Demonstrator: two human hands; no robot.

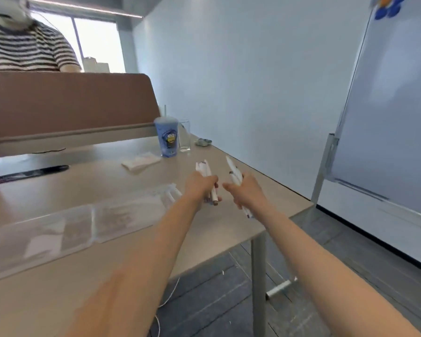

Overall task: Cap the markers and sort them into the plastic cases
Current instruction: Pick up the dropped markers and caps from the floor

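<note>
Markers [205, 169] clamped in left hand [199, 188] grip; second bunch [234, 171] clamped in right hand [248, 190]

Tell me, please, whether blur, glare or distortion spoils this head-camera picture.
Head view: motion blur softens everything, so the markers gripped by the left hand and right hand lack detail; the window is blown out; wide-angle distortion bows the whiteboard; the plastic cases look hazy.

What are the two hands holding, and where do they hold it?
Left hand grips a bunch of white markers around their middle; right hand grips another bunch likewise.
</note>
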